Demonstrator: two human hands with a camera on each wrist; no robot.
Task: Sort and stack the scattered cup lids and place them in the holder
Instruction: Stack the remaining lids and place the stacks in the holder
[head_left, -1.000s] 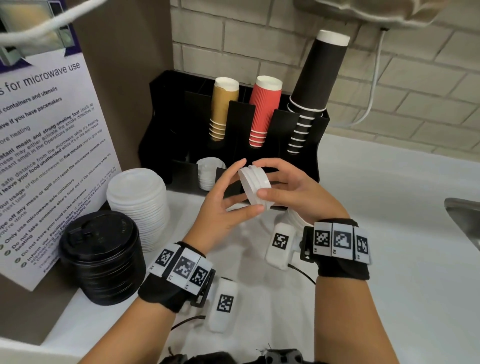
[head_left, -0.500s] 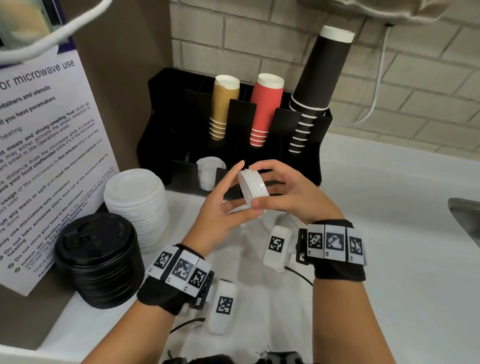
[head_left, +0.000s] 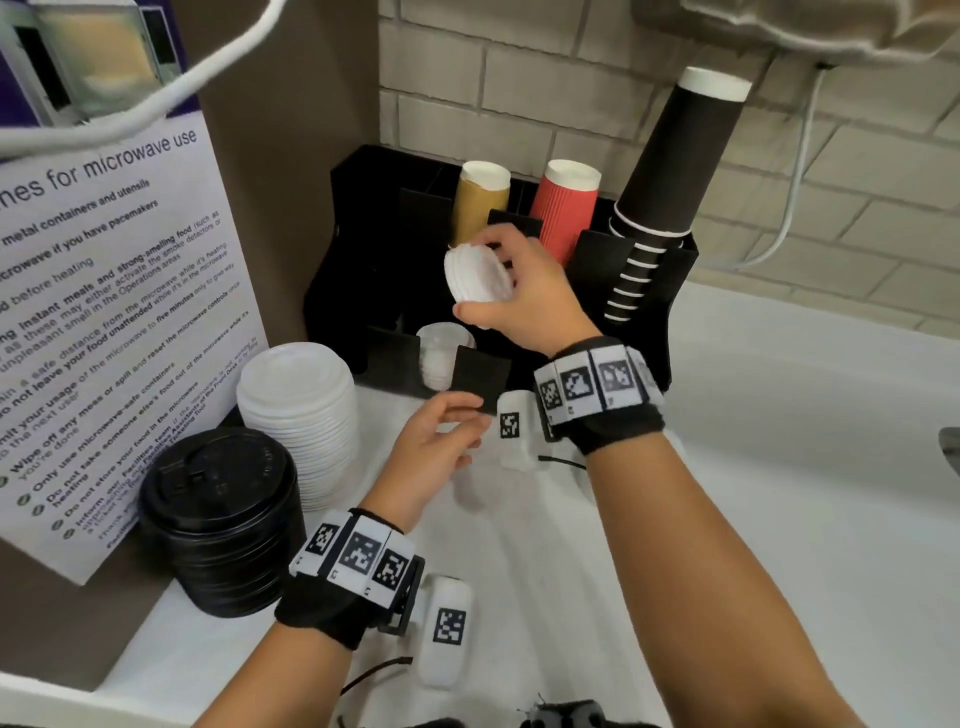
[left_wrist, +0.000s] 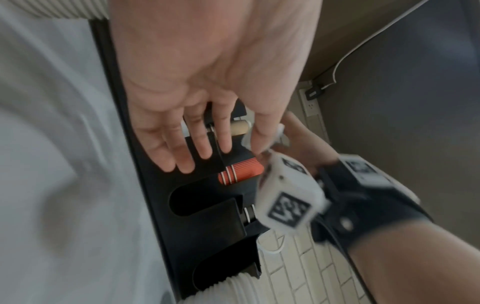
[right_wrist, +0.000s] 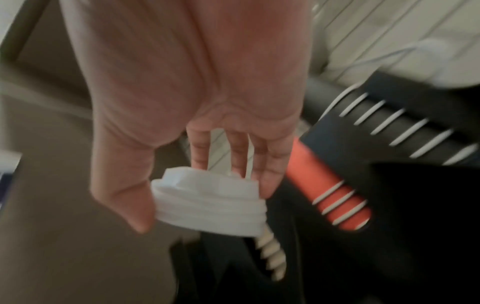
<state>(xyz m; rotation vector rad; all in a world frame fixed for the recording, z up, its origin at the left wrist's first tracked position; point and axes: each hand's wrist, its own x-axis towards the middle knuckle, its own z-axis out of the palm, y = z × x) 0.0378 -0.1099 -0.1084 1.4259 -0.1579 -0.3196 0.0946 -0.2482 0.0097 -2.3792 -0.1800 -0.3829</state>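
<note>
My right hand (head_left: 498, 283) holds a small stack of white lids (head_left: 475, 275) between thumb and fingers, up in front of the black holder (head_left: 363, 249). The right wrist view shows the same white lids (right_wrist: 210, 205) pinched by the thumb and fingertips (right_wrist: 267, 181). My left hand (head_left: 441, 431) hovers lower, over the white counter (head_left: 779, 467), fingers relaxed and holding nothing; its straight fingers (left_wrist: 182, 156) show in the left wrist view. A stack of small lids (head_left: 439, 356) sits in the holder's front slot.
A tall stack of large white lids (head_left: 301, 410) and a stack of black lids (head_left: 223, 519) stand at the left by a microwave notice (head_left: 104, 338). Tan (head_left: 480, 202), red (head_left: 566, 208) and black cups (head_left: 670, 171) fill the holder's rear slots. A sink edge (head_left: 950, 447) lies far right.
My left hand let go of the lid stack and dropped toward the counter. My right hand lifted the stack up and back toward the holder.
</note>
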